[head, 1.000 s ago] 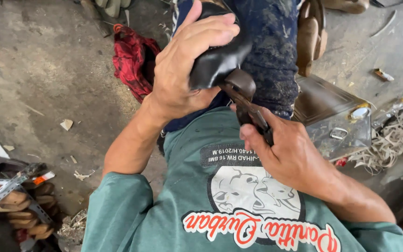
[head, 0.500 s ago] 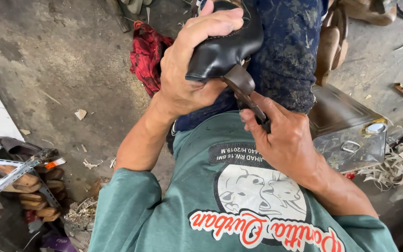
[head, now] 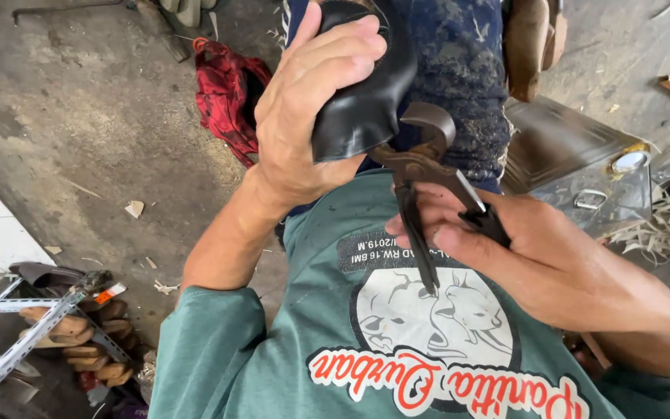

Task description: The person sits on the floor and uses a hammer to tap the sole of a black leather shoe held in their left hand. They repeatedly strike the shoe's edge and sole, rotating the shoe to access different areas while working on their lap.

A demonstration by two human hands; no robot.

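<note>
Above the lap, against the blue trousers [head: 459, 70], the left hand [head: 304, 116] wraps a black leather shoe [head: 366, 93], thumb and fingers curled over its glossy curved back so that it is pressed firmly in the palm. Its long axis runs up and away from the body, with the lower edge turned toward the right hand [head: 537, 264]. That hand lies lower and to the right, closed round the handles of rusty pincers [head: 424, 178]; the handles slant down toward the green shirt [head: 335, 341] and the head points up at the shoe. The curved jaws meet the leather's lower edge just below the left palm, and appear to bite it, though the exact grip point is hidden by the tool's head. So the shoe sits above and left of the pincers, the left hand holding it and the right reaching it only through the tool. Well apart on the concrete floor [head: 79, 124] lies a red cloth [head: 222, 93], and wooden lasts [head: 71, 330] sit by a metal rack [head: 17, 341].
</note>
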